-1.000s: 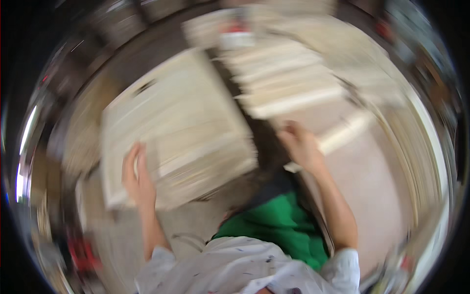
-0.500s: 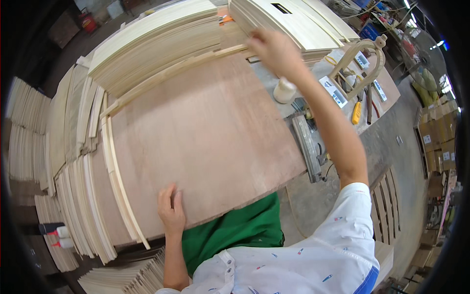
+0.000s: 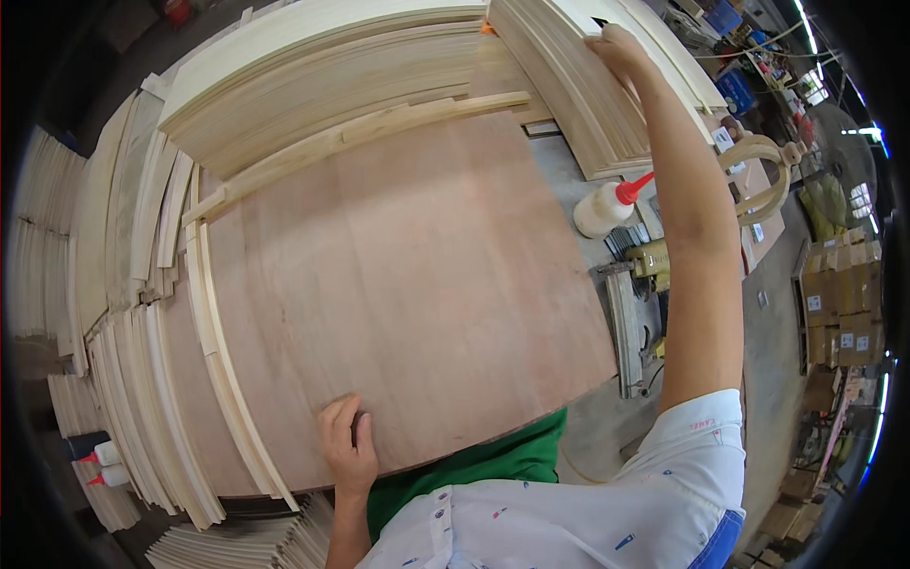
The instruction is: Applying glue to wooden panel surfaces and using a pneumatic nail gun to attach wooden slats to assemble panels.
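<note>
My left hand [image 3: 347,438] rests on the near edge of a broad brown plywood sheet [image 3: 408,275], thumb apart from its loosely bent fingers, holding nothing. My right arm stretches far forward. At its end my right hand [image 3: 623,55] is closed over the top of a stack of pale boards [image 3: 569,81], beside a small dark rectangular patch [image 3: 599,21]. What its fingers grip, if anything, is hidden. Thin wooden strips [image 3: 220,346] line the plywood's left side, and another wooden strip [image 3: 355,133] lies along its far side.
Right of the plywood stand a white glue bottle with a red nozzle [image 3: 603,211] and a metal-and-yellow power tool [image 3: 626,327]. A curved wooden frame [image 3: 773,180] is beyond my forearm. Another board stack [image 3: 322,104] borders the far side; several slats [image 3: 142,408] lie left.
My right hand has reached farther forward and right, onto the board stack. The view has shifted, and the glue bottle's red nozzle now shows. My left hand stays on the plywood.
</note>
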### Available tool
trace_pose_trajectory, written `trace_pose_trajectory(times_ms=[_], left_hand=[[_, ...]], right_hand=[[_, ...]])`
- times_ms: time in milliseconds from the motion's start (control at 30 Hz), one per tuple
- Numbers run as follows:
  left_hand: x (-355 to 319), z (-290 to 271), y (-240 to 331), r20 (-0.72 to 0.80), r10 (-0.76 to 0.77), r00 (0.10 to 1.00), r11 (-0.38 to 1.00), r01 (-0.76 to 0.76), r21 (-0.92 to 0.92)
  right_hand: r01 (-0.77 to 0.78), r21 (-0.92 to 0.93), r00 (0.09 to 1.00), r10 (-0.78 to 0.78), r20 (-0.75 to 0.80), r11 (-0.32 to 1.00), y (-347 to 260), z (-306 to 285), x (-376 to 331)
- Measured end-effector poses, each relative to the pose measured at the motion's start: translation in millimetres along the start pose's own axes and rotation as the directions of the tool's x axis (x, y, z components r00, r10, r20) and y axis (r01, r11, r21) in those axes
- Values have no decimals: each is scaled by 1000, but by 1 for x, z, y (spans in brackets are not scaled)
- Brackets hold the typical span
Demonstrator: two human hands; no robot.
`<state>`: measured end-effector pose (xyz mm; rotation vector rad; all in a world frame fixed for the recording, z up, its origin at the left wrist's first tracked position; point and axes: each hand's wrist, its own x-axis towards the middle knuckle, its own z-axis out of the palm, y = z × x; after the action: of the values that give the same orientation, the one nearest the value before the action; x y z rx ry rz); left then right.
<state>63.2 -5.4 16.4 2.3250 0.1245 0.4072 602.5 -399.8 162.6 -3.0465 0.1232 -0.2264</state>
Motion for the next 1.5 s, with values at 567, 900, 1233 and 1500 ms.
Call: trace_pose_trajectory(times_ms=[567, 900, 1233, 1500], left_hand=[[2, 1, -8, -10, -50, 999, 980, 47, -194], [70, -40, -37, -175, 25, 984, 1000, -25, 4], [165, -22, -110, -206, 187, 961, 938, -113, 326], [198, 10, -137, -316, 456, 832, 823, -259, 506]], right_hand=[[606, 60, 753, -548, -365, 793, -82, -90, -149], [745, 505, 542, -837, -77, 436, -215, 82, -292], [765, 466, 516, -856, -33, 444, -247, 112, -268], [622, 640, 579, -815, 11, 451, -216, 156, -254]])
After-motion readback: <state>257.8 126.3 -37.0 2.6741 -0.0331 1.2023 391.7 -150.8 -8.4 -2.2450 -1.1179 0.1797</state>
